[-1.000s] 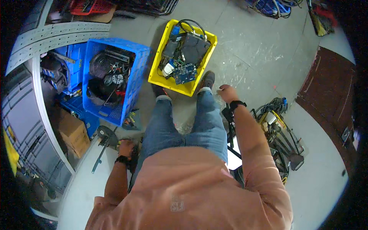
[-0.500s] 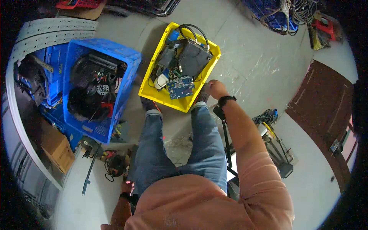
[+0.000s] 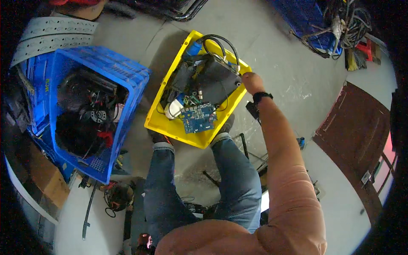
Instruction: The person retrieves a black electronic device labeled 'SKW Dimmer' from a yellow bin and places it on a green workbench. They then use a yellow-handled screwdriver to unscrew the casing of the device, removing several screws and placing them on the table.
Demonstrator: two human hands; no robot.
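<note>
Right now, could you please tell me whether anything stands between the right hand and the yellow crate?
Nothing visible does: the right hand is at the yellow crate's right rim, near its upper corner. The blue circuit board lies inside, away from the hand.

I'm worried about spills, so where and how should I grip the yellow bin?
Probably by the yellow bin's left rim and right rim, one hand each, from outside: its open side faces up, its long rims are mostly bare, and the right hand is at the right one.
</note>
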